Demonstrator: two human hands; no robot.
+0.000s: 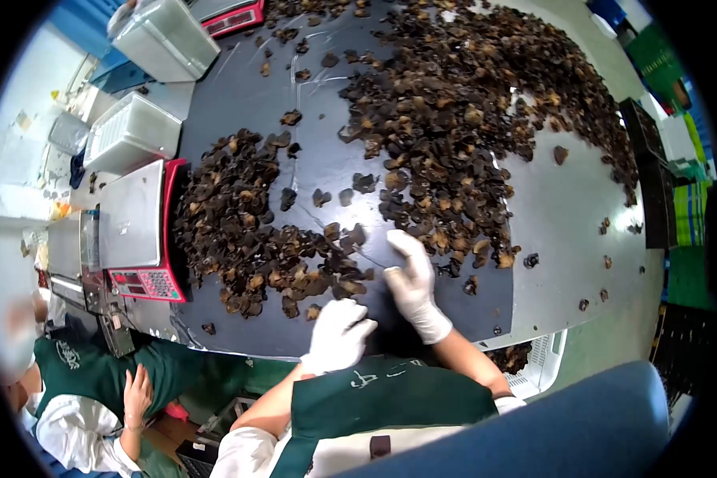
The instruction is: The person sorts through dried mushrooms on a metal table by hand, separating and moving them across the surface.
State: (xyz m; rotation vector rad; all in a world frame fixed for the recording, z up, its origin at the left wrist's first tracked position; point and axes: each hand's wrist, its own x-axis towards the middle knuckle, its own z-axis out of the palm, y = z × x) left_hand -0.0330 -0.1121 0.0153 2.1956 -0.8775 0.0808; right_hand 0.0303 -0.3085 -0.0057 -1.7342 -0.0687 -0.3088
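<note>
Dark brown pieces that look like dried wood ear mushrooms lie in a smaller heap (235, 211) at the left and a large heap (446, 143) at the back and right. My left hand (338, 338), in a white glove, rests at the near edge of the smaller heap, its fingers loosely bent with gaps between them. Nothing shows in it. To its right is my right hand (413, 288), also gloved in white, over the dark table cover (470, 305). Its thumb and fingers are apart and hold nothing visible. A few loose pieces (356, 234) lie just beyond it.
A red scale (174, 239) with a metal pan stands left of the smaller heap. Clear plastic bins (139, 131) are behind it. Below the table's near edge at right sits a white basket (543, 365) holding more pieces. A co-worker's hand (138, 392) is at lower left.
</note>
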